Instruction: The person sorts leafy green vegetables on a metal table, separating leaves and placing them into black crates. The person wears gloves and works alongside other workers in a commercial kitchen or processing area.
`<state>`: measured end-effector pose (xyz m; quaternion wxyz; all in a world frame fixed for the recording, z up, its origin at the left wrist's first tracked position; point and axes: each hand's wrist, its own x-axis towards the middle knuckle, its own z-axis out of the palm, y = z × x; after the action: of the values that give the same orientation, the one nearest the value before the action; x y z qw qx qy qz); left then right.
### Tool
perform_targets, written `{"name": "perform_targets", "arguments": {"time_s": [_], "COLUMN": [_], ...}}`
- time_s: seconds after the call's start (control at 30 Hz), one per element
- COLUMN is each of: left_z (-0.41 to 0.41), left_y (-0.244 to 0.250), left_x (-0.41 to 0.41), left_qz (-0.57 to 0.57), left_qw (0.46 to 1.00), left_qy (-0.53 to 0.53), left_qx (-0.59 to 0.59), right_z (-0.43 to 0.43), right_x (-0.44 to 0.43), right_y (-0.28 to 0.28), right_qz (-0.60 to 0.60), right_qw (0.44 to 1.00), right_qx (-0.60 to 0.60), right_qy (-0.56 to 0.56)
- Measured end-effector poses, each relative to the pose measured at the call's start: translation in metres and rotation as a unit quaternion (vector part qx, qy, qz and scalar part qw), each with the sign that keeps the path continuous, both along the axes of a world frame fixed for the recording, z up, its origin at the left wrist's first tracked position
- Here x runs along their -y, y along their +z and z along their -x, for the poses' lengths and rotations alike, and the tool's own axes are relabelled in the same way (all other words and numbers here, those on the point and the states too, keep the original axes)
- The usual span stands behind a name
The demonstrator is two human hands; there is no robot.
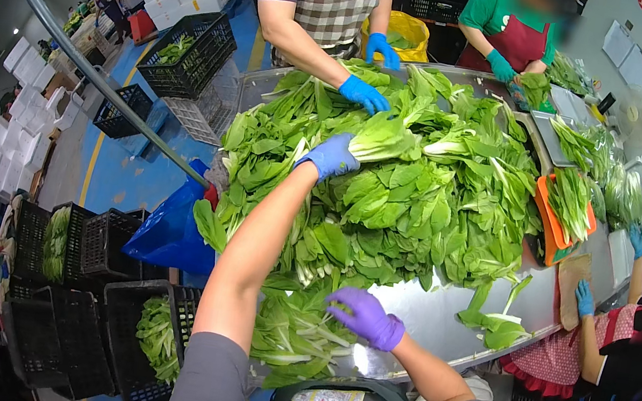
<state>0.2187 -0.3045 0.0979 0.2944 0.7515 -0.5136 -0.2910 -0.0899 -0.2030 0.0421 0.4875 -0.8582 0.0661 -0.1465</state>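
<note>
My left hand [331, 155], in a blue-violet glove, reaches across the table and grips the pale stem end of a leafy green vegetable bunch [390, 140]. That bunch lies on top of a large heap of the same leafy greens [416, 234]. My right hand [368, 319], in a purple glove, is close to my body with its fingers curved and apart. It hovers at the edge of a smaller pile of loose leaves [294, 328], and no bunch shows in it. Both piles rest on a stainless steel table [442, 311].
Across the table, a co-worker's blue-gloved hand [366, 94] touches the heap. An orange-rimmed scale [563, 223] holding greens stands at the right, near another worker's gloved hand [584, 297]. A metal pole [106, 88], blue bag [172, 227] and black crates [149, 293] are at left.
</note>
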Motion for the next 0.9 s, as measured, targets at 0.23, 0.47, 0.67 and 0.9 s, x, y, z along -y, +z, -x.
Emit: {"name": "perform_targets", "arguments": {"time_s": [0.23,0.47,0.67,0.9], "left_z": [0.145,0.21,0.206,0.22], "left_y": [0.002,-0.061,-0.078,-0.067], "left_x": [-0.094,-0.152,-0.182,-0.206], "left_qz": [0.195,0.148,0.07,0.099], "left_qw": [0.975,0.844,0.832,0.704], "left_qy": [0.106,0.169,0.186,0.191], "left_qx": [0.01,-0.488,-0.517,-0.677], "right_z": [-0.008,0.004,0.023,0.034], "right_x": [0.037,0.049,0.029,0.021], "right_y": [0.017,-0.044,-0.014,-0.019], "right_qz": [-0.541,-0.655,-0.647,-0.623], "right_qw": [0.813,0.724,0.739,0.754], "right_qx": [0.105,0.084,-0.003,0.024], "right_qy": [-0.19,-0.199,-0.187,-0.205]}}
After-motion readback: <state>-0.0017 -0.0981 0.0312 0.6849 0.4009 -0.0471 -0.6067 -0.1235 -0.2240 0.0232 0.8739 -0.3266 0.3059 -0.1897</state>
